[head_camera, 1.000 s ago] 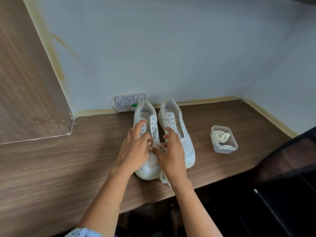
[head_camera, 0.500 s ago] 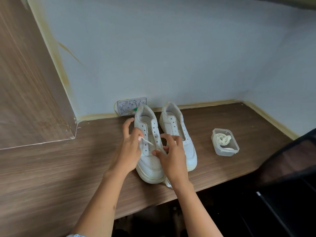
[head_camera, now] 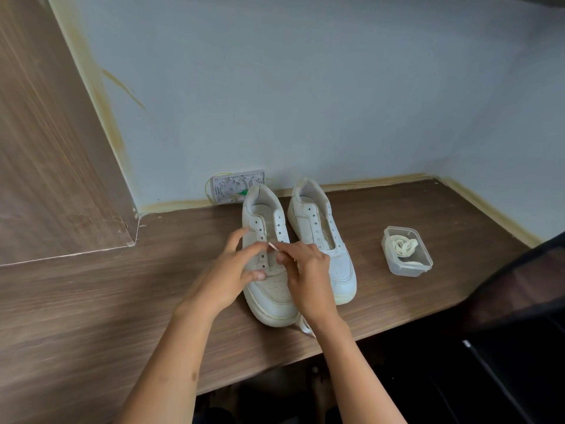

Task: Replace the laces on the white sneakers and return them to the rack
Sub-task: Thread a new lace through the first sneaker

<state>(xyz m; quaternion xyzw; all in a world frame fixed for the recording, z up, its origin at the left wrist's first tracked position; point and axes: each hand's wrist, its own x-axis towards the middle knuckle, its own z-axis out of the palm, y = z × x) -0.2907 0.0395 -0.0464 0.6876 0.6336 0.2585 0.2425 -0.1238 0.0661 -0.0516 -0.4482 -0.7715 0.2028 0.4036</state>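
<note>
Two white sneakers stand side by side on the wooden table (head_camera: 122,301), toes toward me. Over the left sneaker (head_camera: 272,296) my right hand (head_camera: 308,276) pinches a white lace (head_camera: 272,246) near its tip, just above the eyelets. My left hand (head_camera: 226,280) holds that sneaker's left eyelet flap, thumb on top and fingertips by the lace tip. The lace's other end (head_camera: 305,325) hangs over the table's front edge. The right sneaker (head_camera: 324,240) has bare eyelets.
A small clear plastic tub (head_camera: 386,240) with a coiled cream lace (head_camera: 403,247) sits right of the shoes. A white wall box (head_camera: 235,186) is behind the left sneaker. A wooden panel (head_camera: 46,148) rises at the left, and a dark object (head_camera: 519,286) is at the right.
The lace tip has passed from my left hand's pinch to my right hand. My hands have moved from the toe end up toward the eyelets.
</note>
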